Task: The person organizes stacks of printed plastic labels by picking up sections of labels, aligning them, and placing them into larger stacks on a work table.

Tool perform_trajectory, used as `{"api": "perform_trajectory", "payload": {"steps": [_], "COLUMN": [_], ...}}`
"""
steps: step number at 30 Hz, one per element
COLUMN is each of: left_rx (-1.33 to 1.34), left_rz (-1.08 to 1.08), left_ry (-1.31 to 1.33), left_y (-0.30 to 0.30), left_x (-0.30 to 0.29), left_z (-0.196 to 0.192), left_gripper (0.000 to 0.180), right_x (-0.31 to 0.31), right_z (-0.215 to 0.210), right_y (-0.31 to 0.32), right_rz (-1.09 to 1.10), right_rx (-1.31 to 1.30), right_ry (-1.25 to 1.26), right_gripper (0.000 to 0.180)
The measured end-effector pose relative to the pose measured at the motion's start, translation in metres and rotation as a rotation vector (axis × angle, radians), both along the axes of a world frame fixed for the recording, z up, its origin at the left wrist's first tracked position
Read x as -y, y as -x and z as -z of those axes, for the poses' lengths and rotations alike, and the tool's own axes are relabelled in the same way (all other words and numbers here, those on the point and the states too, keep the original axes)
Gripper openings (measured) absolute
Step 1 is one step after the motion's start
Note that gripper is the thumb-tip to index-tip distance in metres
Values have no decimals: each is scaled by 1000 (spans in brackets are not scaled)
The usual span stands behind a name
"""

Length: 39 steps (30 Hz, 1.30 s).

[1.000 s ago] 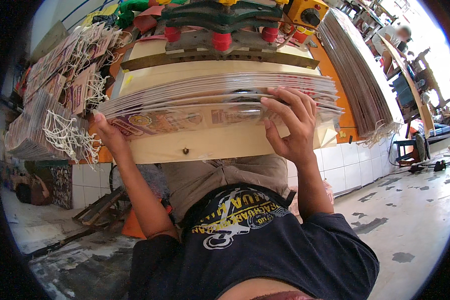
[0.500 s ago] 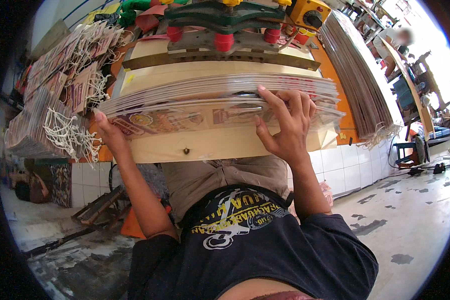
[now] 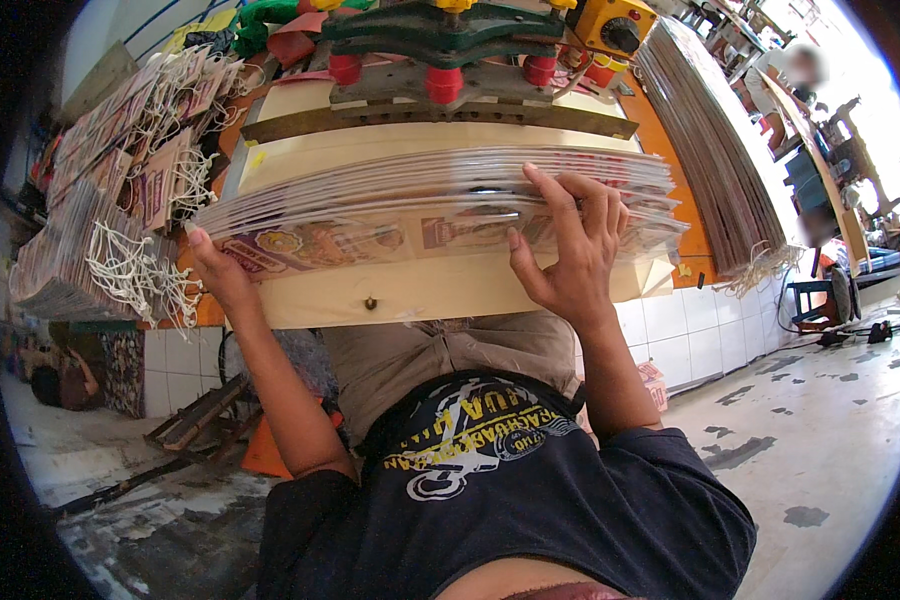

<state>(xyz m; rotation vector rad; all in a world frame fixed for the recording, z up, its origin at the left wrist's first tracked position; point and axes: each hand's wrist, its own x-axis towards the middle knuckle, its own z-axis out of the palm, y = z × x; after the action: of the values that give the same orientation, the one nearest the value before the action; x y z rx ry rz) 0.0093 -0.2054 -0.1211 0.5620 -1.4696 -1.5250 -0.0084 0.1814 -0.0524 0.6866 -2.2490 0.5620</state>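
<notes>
A stack of flat printed packs in clear plastic sleeves (image 3: 350, 205) lies across the cream-covered work surface (image 3: 310, 302), its layered edges fanned towards me. My left hand (image 3: 226, 272) is closed on the stack's left end, the thumb showing at the corner and the other fingers mostly hidden. Over the right part of the stack rests my right hand (image 3: 575, 240), its fingers apart. The index fingertip touches the upper sleeve edges, while the thumb lies lower, on the front face; the tips of the remaining fingers are hard to see.
Behind the stack runs a metal bar (image 3: 420, 121) under a green press frame (image 3: 440, 36) with red knobs. A yellow control box (image 3: 615, 35) sits at its right. Corded packs (image 3: 160, 185) are piled on the left; another long stack (image 3: 715, 150) stands on the right.
My hands keep almost the same places on the stack. The right index finger has shifted very slightly to the right, and the whole view has moved a little.
</notes>
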Motion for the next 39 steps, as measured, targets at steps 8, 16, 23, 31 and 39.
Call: {"api": "perform_trajectory", "payload": {"steps": [8, 16, 23, 31, 39], "left_rx": [-4, -22, 20, -17, -32], "left_rz": [5, 35, 35, -14, 27], "left_ry": [30, -16, 4, 38, -23], "left_y": [-2, -4, -5, -2, -2], "left_x": [6, 5, 0, 5, 10], "left_z": [6, 5, 0, 5, 10], "left_gripper": [71, 74, 73, 66, 66], "right_x": [3, 5, 4, 8, 9], "right_z": [0, 0, 7, -3, 0], "right_y": [2, 5, 9, 5, 6], "right_rz": [21, 6, -6, 29, 29], "right_rx": [-27, -70, -100, -48, -73], "right_ry": [-15, 31, 53, 3, 63], "right_gripper": [56, 43, 43, 51, 43]}}
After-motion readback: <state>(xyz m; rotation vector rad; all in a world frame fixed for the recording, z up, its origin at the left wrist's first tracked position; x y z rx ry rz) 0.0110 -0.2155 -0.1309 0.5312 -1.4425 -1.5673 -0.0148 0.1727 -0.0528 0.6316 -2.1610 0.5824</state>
